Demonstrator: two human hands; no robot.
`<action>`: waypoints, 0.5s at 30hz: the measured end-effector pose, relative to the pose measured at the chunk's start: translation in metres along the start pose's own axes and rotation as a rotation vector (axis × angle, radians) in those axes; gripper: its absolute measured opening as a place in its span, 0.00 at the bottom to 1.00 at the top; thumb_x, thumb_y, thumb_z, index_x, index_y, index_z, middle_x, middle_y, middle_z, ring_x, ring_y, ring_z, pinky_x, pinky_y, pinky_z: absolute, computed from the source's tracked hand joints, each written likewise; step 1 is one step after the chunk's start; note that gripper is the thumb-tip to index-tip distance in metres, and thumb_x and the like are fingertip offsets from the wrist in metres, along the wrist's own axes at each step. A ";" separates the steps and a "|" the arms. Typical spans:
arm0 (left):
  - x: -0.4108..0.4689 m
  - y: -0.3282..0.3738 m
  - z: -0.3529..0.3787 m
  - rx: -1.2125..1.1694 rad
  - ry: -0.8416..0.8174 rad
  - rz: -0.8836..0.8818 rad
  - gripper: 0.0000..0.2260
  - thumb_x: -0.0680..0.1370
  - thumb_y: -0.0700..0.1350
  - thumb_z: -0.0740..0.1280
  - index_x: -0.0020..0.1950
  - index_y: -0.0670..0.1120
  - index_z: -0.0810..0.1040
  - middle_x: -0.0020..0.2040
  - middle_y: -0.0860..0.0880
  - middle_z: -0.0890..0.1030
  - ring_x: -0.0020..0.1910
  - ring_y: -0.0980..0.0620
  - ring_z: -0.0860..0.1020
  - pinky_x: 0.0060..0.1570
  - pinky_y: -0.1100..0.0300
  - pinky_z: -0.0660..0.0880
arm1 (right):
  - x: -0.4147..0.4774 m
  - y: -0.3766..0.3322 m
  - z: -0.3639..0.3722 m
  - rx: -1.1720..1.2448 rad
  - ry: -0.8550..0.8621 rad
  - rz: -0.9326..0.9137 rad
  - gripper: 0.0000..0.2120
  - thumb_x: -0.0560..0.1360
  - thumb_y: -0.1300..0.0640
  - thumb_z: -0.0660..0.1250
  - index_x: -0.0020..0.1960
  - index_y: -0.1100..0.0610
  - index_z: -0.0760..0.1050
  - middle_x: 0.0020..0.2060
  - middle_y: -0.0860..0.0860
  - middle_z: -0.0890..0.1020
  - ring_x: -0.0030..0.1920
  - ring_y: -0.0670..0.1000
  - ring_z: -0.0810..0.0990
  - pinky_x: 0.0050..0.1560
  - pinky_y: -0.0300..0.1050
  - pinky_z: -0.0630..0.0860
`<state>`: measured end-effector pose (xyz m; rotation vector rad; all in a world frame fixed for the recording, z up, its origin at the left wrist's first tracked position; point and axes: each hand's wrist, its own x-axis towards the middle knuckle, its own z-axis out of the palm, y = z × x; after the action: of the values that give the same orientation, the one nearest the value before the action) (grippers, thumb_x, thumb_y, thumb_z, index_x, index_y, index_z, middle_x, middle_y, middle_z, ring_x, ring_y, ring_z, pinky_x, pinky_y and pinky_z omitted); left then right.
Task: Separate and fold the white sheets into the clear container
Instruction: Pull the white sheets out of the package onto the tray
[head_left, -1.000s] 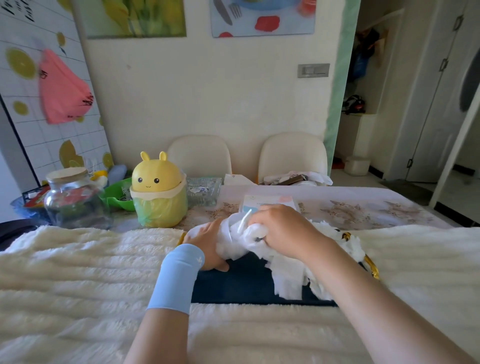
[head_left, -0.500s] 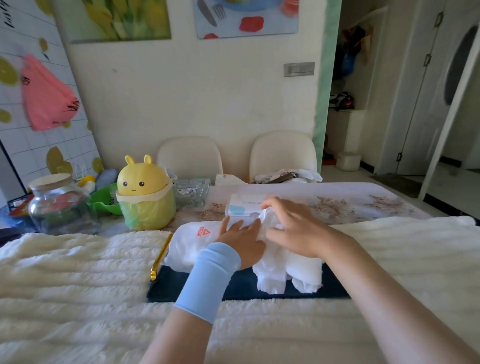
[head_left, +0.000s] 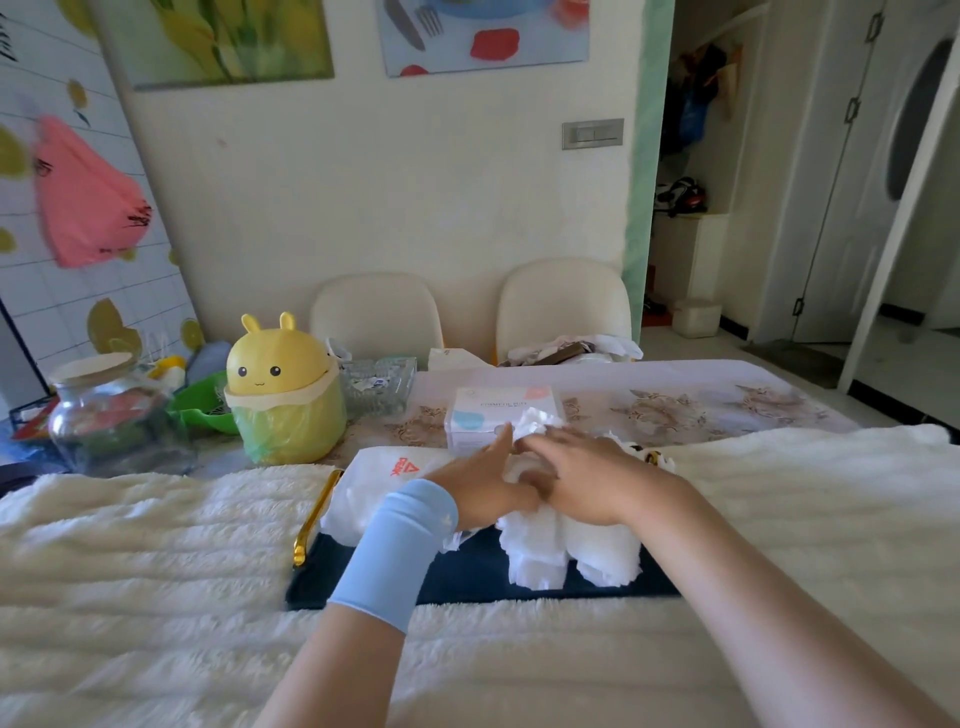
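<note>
Head view: the white sheets (head_left: 566, 545) lie bunched on a dark tray (head_left: 467, 577), just before the clear container (head_left: 501, 421) on the surface. Both hands press on them, left hand (head_left: 480, 488) and right hand (head_left: 587, 480) touching, fingers spread flat, though any pinch beneath seems hidden. A yellow bin (head_left: 285, 395) stands left.

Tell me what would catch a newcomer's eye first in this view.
First, the two hands meeting at the centre: the left hand, with a light blue sleeve on its wrist, and the right hand press on a heap of white sheets over a dark tray. Next, the yellow bunny-faced bin on the table to the left, beside a glass jar. Just behind the hands stands the clear container.
</note>
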<state>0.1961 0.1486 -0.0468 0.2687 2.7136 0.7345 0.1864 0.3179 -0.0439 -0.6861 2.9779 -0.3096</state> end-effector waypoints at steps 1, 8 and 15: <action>-0.002 -0.001 -0.008 -0.047 0.017 0.028 0.46 0.74 0.60 0.67 0.80 0.56 0.38 0.81 0.49 0.55 0.79 0.46 0.57 0.74 0.51 0.58 | -0.002 -0.003 -0.006 -0.007 0.036 -0.009 0.21 0.82 0.42 0.56 0.74 0.42 0.63 0.77 0.49 0.62 0.76 0.53 0.59 0.71 0.57 0.62; -0.002 -0.029 -0.069 -0.155 0.428 -0.147 0.18 0.83 0.40 0.57 0.73 0.42 0.68 0.71 0.44 0.71 0.72 0.44 0.68 0.61 0.57 0.71 | 0.011 -0.038 -0.033 0.098 0.251 -0.103 0.21 0.82 0.43 0.58 0.74 0.44 0.65 0.78 0.45 0.62 0.77 0.48 0.60 0.73 0.51 0.60; 0.005 -0.096 -0.064 0.151 0.473 -0.413 0.14 0.81 0.39 0.57 0.64 0.41 0.75 0.57 0.42 0.79 0.47 0.44 0.75 0.41 0.57 0.71 | 0.050 -0.076 -0.004 0.105 0.020 -0.136 0.22 0.83 0.50 0.56 0.77 0.39 0.64 0.79 0.46 0.63 0.77 0.54 0.62 0.75 0.52 0.62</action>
<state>0.1604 0.0386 -0.0459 -0.4835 3.1129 0.5199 0.1733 0.2299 -0.0252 -0.8801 2.9140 -0.4800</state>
